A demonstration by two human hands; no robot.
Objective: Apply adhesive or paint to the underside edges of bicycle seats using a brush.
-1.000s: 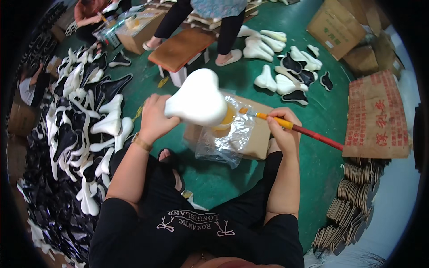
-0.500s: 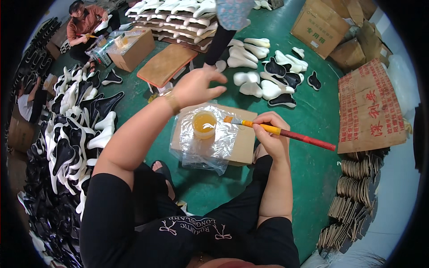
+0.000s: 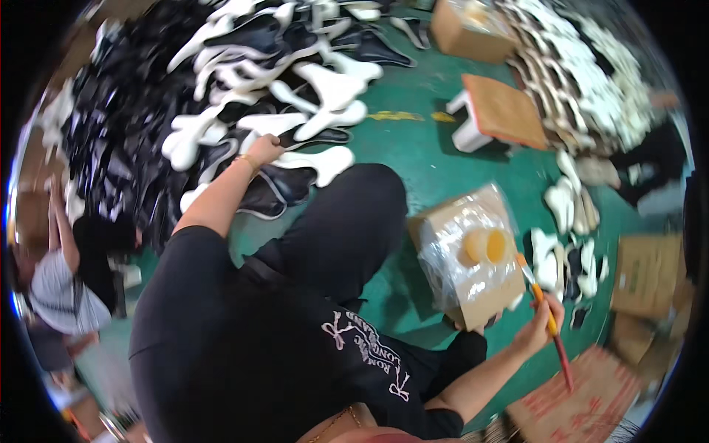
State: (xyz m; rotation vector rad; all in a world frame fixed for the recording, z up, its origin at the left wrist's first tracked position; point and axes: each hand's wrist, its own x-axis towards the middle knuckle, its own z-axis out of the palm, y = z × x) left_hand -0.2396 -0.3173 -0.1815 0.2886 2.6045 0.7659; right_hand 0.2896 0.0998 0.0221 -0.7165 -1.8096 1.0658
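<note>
Nearest me, my right hand (image 3: 538, 325) is closed around a red-handled brush (image 3: 546, 317), held low beside the plastic-wrapped cardboard box (image 3: 473, 258) that carries a yellow glue pot (image 3: 485, 246). Farther out, my left arm stretches straight to the heap, my left hand (image 3: 262, 150) curled onto a white saddle-shaped piece (image 3: 314, 164) on the green floor (image 3: 413, 140). I judge a clean lift needs one piece gripped firmly, clear of its neighbours, with the brush kept off my clothes.

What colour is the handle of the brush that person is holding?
The brush in the right hand has an orange-to-red handle, seen in the head view.
</note>
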